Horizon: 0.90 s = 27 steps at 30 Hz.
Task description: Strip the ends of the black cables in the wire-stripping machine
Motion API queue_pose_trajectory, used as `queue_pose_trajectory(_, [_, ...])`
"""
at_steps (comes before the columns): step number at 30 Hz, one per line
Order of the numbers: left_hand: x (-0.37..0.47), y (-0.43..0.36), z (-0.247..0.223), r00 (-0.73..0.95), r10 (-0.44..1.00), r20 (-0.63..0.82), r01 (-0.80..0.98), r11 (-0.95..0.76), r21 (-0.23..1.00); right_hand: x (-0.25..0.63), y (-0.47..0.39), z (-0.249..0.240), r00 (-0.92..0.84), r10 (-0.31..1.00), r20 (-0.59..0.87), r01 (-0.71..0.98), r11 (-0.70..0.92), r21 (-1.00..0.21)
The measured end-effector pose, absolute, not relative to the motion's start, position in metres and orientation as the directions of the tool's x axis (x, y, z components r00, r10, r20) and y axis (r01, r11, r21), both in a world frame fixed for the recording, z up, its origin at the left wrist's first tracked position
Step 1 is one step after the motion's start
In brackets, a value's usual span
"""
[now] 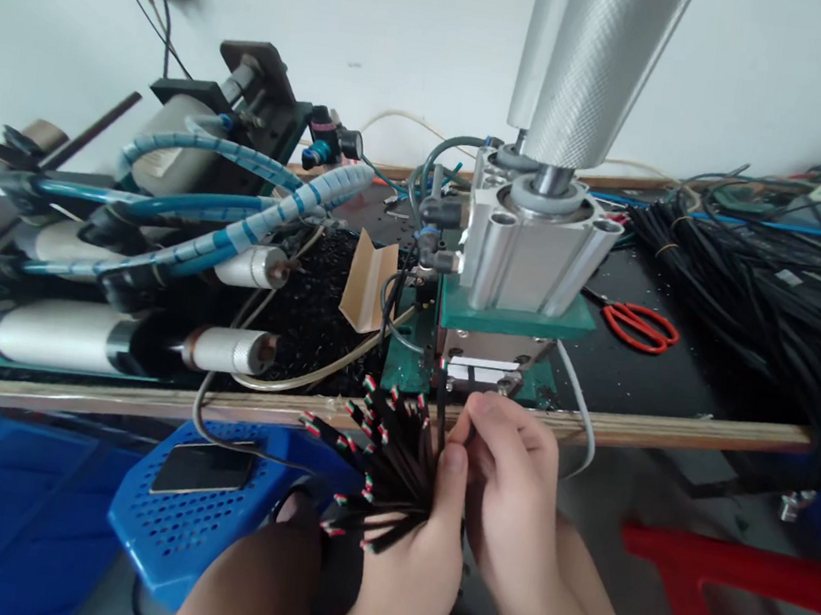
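A thick bunch of black cables [396, 467] fans out to the left, with red, green and white wire tips showing at the ends. My left hand [414, 560] is wrapped round this bunch, thumb on top. Close beside it on the right, my right hand [514, 472] is closed, thumb and forefinger pinched on a single black cable [472, 376]. That cable points up toward the slot at the base of a silver pneumatic press [524, 252] with a green plate [520, 314]. Where its tip ends inside the slot is too small to tell.
Red-handled scissors [639, 328] and black cable bundles [754, 282] lie on the right of the bench. Cylinders with blue hoses [238, 234] stand at left. Below are a blue stool [178, 519] with a phone [204, 469] and a red stool [725, 561].
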State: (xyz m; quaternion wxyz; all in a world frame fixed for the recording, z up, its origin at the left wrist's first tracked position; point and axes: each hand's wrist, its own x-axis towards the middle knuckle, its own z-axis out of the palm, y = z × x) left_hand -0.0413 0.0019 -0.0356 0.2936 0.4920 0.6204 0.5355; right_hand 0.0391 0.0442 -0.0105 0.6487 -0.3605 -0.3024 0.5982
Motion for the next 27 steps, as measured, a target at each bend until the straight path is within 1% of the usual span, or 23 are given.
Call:
queue_pose_trajectory(3, [-0.047,-0.004,-0.035,-0.297,0.926,0.234,0.388,-0.107,0.915,0.041,0.041,-0.012,0.116,0.989,0.092,-0.470,0.136,-0.872])
queue_pose_trajectory(6, [-0.055,-0.011,-0.030,-0.228,0.918,0.324,0.517,-0.168,0.839,0.045,0.036,-0.014,0.129,0.952,0.276,-0.294,0.303,-0.907])
queue_pose_trajectory(9, [-0.062,-0.017,-0.022,-0.153,0.910,0.385,0.628,-0.211,0.749,0.050,0.031,-0.017,0.107,0.872,0.478,-0.122,0.488,-0.864])
queue_pose_trajectory(12, [-0.067,-0.023,-0.015,-0.096,0.895,0.435,0.657,-0.271,0.704,0.053,0.025,-0.019,0.062,0.820,0.568,-0.053,0.571,-0.819])
queue_pose_trajectory(15, [-0.072,-0.029,-0.017,-0.083,0.889,0.450,0.598,-0.317,0.736,0.053,0.019,-0.020,0.030,0.798,0.602,-0.015,0.603,-0.798])
queue_pose_trajectory(17, [-0.077,-0.034,-0.023,-0.098,0.901,0.423,0.550,-0.305,0.777,0.051,0.015,-0.022,0.021,0.789,0.615,0.020,0.614,-0.789])
queue_pose_trajectory(20, [-0.084,-0.043,-0.033,-0.149,0.894,0.422,0.480,-0.308,0.821,0.045,0.008,-0.023,0.076,0.808,0.585,0.072,0.581,-0.811])
queue_pose_trajectory(22, [-0.088,-0.049,-0.036,-0.231,0.872,0.431,0.481,-0.283,0.830,0.039,0.005,-0.022,0.131,0.832,0.539,0.091,0.531,-0.842])
queue_pose_trajectory(24, [-0.092,-0.055,-0.036,-0.291,0.854,0.431,0.479,-0.260,0.838,0.034,0.002,-0.020,0.135,0.870,0.474,0.084,0.467,-0.881])
queue_pose_trajectory(25, [-0.094,-0.058,-0.036,-0.293,0.855,0.428,0.472,-0.260,0.842,0.031,0.001,-0.019,0.112,0.898,0.426,0.068,0.421,-0.904])
queue_pose_trajectory(27, [-0.102,-0.065,-0.037,-0.234,0.869,0.435,0.477,-0.287,0.831,0.026,-0.002,-0.018,0.041,0.951,0.307,0.015,0.307,-0.952])
